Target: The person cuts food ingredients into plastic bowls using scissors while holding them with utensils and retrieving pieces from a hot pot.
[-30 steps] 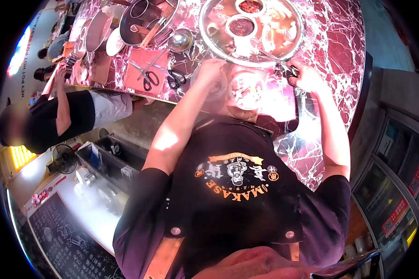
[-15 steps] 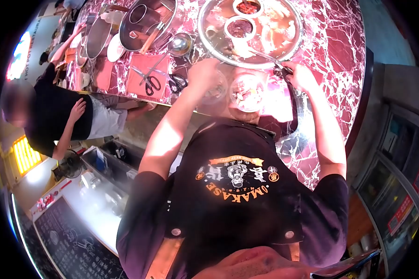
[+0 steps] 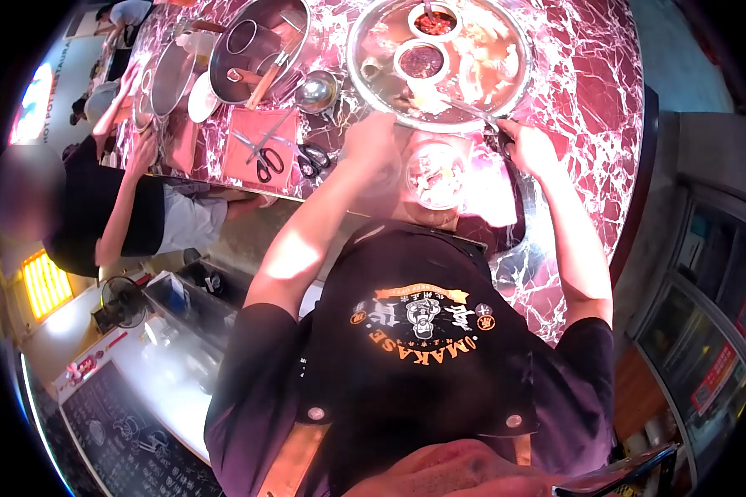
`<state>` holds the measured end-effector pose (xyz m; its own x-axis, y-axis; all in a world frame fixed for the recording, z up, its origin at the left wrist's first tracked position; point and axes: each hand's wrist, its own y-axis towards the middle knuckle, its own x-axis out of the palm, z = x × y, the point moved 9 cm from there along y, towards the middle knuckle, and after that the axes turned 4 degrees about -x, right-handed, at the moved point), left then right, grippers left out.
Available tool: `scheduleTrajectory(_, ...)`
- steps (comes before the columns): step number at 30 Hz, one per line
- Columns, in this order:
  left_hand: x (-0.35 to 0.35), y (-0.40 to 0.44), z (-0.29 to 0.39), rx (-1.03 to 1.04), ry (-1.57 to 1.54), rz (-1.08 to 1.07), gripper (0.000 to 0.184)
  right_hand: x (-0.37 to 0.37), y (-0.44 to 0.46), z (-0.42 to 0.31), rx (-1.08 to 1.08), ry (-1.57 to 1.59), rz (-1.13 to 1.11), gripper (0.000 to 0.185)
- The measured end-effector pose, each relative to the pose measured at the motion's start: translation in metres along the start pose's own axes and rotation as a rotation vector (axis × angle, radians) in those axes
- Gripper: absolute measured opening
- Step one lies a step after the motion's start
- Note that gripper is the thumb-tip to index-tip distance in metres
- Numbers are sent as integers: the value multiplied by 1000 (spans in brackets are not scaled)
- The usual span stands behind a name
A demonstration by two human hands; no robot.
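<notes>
The right hand [image 3: 529, 147] is curled around the dark handle of a metal tool [image 3: 475, 111]; its fingers are bent closely on the handle. The thin metal part of this tool goes over the near rim of a round pan [image 3: 351, 68], and its end is among the food there.

The left hand [image 3: 373, 141] is just below the same rim, on the other side of the tool. Its fingers are curled inward, but the hand is a little blurred, so I cannot tell if they hold something.

Between the two hands, near the body, a clear cup [image 3: 436, 176] stands on the marbled table [image 3: 597, 91], with pieces of food in it. The pan is in front of this cup and contains a brownish liquid, pale food and two small bowls: one with red content [image 3: 436, 23], the other with dark content [image 3: 421, 60].

To the left of the pan there is a ladle [image 3: 317, 91]. Nearer to the body, one pair of scissors [image 3: 268, 164] lies on a pink sheet [image 3: 239, 166], and another pair [image 3: 312, 160] is just beside it. Beyond them is a dark pot [image 3: 220, 79] with utensils inside. At the far left, a co-worker [image 3: 116, 207] in a dark top stands by the table.
</notes>
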<state>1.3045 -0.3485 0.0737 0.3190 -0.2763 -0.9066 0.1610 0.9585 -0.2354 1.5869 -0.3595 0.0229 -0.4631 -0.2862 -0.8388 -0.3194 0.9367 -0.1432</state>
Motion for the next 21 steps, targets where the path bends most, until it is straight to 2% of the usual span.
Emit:
scheduleTrajectory(3,9,7,0,94,38,37,23,1,3,-2,0,11,-9,47)
scheduleTrajectory(6,42,30,-10,92,57,78,27,0,4,-10,3,-39,-19,47)
scheduleTrajectory(11,51,23,-16,-17,-198,169,25,-34,-19,-19,-8,-49,42,48)
scheduleTrajectory(15,44,0,-15,-144,-439,141,27,-57,-50,-10,193,36,-70,55)
scheduleTrajectory(18,66,-1,-17,-222,-523,76,25,-33,-55,-5,225,141,-134,59)
scheduleTrajectory(21,84,3,-11,-191,-523,61,23,-13,-46,-13,320,150,-125,55)
